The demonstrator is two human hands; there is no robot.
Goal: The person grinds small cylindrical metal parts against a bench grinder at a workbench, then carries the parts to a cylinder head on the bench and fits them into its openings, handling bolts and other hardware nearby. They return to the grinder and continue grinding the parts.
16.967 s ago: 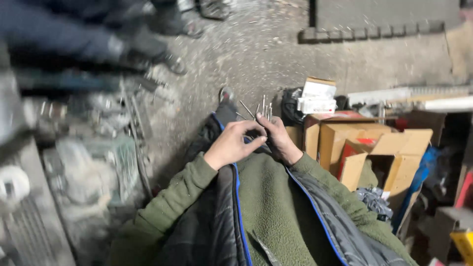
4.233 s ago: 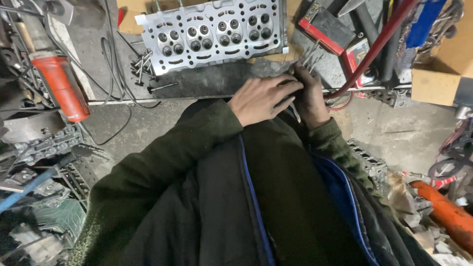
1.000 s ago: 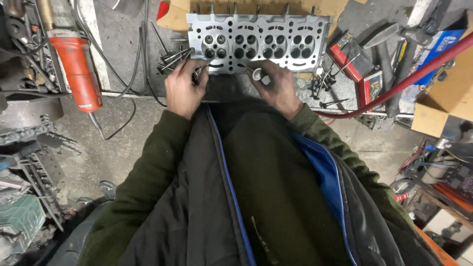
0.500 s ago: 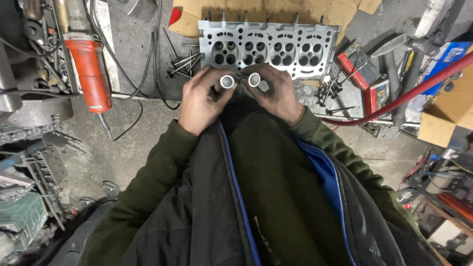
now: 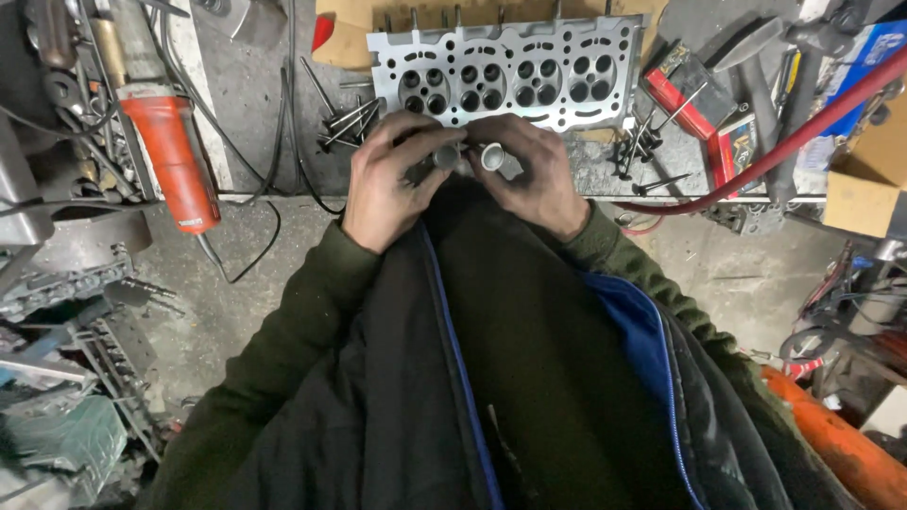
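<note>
In both hands (image 5: 463, 179), two round metal valve heads (image 5: 470, 156).

Straight ahead of my hands the far path is blocked by the cylinder head (image 5: 505, 71) lying across the bench. Left of it, a bundle of loose valves (image 5: 345, 121) and black cables (image 5: 279, 142) crowd the surface. Right, more valves (image 5: 642, 156) and a red hose (image 5: 756, 161) cross. I see bare bench only in the strip near the edge, far left.
</note>
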